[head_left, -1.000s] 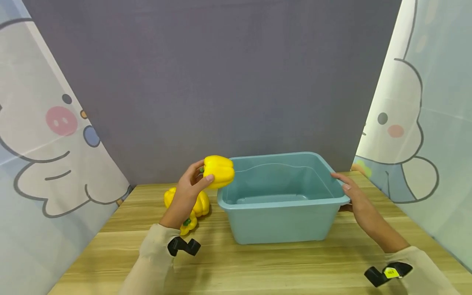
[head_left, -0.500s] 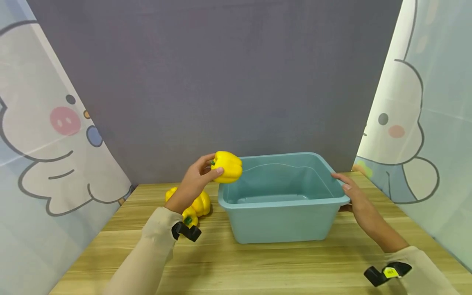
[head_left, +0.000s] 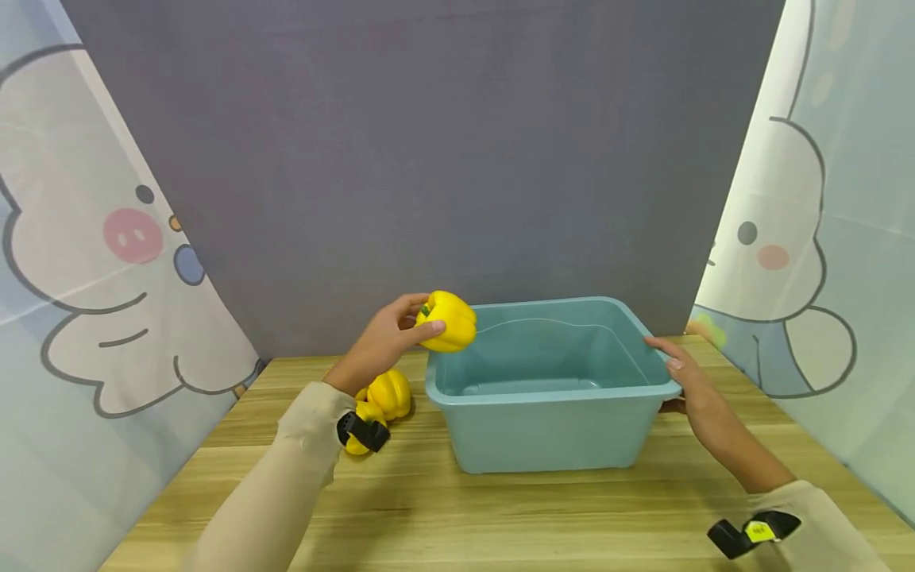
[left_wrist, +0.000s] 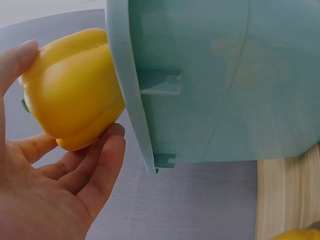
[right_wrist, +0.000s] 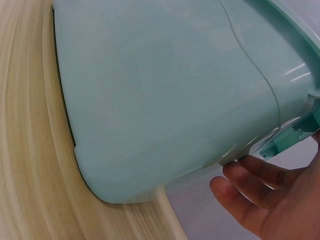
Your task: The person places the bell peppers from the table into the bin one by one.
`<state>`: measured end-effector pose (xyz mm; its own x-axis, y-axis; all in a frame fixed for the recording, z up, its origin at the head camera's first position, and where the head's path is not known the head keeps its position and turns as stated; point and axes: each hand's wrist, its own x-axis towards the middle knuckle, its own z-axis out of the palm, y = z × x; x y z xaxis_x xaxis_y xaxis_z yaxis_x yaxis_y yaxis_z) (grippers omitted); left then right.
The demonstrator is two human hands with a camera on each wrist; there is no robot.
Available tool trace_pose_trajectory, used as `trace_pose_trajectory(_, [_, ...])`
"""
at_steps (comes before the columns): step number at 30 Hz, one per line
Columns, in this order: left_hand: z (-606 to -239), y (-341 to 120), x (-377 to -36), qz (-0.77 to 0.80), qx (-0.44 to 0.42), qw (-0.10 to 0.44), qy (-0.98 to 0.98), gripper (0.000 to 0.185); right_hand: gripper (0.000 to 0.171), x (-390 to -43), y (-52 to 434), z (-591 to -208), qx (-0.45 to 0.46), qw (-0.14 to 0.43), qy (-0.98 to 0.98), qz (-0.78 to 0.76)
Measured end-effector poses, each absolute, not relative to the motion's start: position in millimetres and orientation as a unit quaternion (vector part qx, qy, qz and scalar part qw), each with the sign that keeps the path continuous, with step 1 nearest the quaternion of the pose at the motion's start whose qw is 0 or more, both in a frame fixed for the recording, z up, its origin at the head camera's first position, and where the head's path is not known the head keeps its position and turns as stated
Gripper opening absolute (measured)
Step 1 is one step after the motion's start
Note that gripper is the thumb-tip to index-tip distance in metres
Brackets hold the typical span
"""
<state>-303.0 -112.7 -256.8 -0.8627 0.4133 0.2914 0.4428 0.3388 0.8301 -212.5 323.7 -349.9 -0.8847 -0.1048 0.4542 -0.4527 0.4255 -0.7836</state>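
Hanging at the far left is a curtain (head_left: pixel 86 262) printed with a cartoon pig, and a grey backdrop (head_left: pixel 429 143) fills the wall behind the wooden table (head_left: pixel 500 508). On the table's left part lie two yellow peppers (head_left: pixel 382 401) close together, partly hidden behind a beige sleeve (head_left: pixel 286 469) and the black strap on its wrist. Above them the left hand (head_left: pixel 386 342) is raised, its thumb and fingers curled round a third yellow pepper, the held pepper (head_left: pixel 449 320), which it grips at the stem end so the green stalk points back toward the palm. That pepper is off the table, right at the left rim of the teal tub (head_left: pixel 557 445); from the left wrist view the pepper (left_wrist: pixel 72 97) sits just against the outer edge of the tub's lip (left_wrist: pixel 125 90), and I cannot tell whether they touch. The tub stands upright on the table, roughly in the middle, and looks to have water in it. At its right side the right hand (head_left: pixel 682 381) grips the rim, thumb on top and fingers (right_wrist: pixel 250 175) tucked beneath the lip. Its sleeve also carries a black strap with a yellow tag (head_left: pixel 754 531). A second curtain (head_left: pixel 822 262) with a cartoon figure hangs at the far right.
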Motion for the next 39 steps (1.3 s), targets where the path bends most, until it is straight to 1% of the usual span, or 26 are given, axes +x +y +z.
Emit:
trace_pose_trajectory(7, [-250, -109, -305, -0.469, -0.26, 0.009, -0.844, 0.074, 0.051, -212, 324, -351, 0.169, 0.17, -0.827, 0.508])
trace_pose_trajectory(22, [-241, -94, -302, -0.407, -0.293, 0.005, -0.865, 0.076, 0.051, -211, 323, -351, 0.172, 0.17, -0.824, 0.512])
trace_pose_trajectory(28, [-240, -89, -302, -0.372, -0.305, -0.006, -0.877, 0.069, 0.051, -212, 322, -351, 0.171, 0.172, -0.825, 0.51])
trace_pose_trajectory(39, [-235, -78, -302, -0.34, -0.315, -0.009, -0.886, 0.064, 0.051, -212, 323, -352, 0.176, 0.171, -0.822, 0.515])
